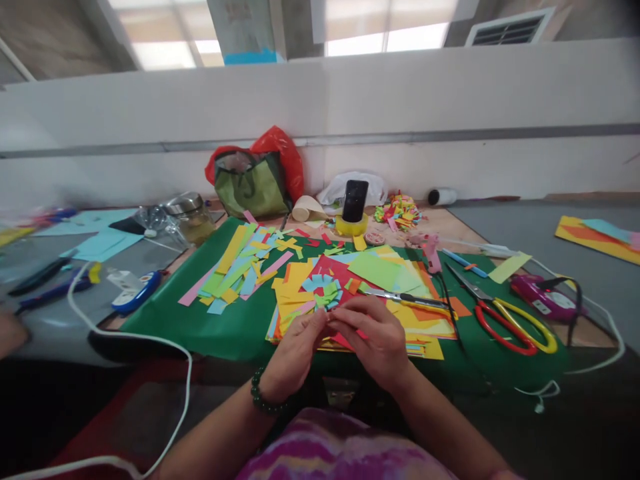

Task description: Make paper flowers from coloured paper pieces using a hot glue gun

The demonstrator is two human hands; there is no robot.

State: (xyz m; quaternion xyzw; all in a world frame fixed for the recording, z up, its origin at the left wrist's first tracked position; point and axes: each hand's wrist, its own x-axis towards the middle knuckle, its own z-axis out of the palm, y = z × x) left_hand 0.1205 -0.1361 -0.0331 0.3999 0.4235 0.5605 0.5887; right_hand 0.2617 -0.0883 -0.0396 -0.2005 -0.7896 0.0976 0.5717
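Note:
My left hand [299, 347] and my right hand [373, 337] meet over the near edge of a stack of coloured paper sheets [350, 287]. Both pinch a small red paper piece [334, 319] between their fingertips. A beaded bracelet [263, 397] sits on my left wrist. Just beyond my fingers lies a heap of small cut paper bits [323, 290] on a red sheet. A craft knife [400, 298] lies to the right of my hands.
A green sheet [200, 320] covers the table, with cut paper strips [240, 267] on it. Red-and-yellow scissors [505, 317], a glue gun [543, 297], a phone in a tape roll [354, 203], a bag [250, 180], a jar [193, 217] and a white cable [185, 373] surround it. Another person's hand [10, 333] shows far left.

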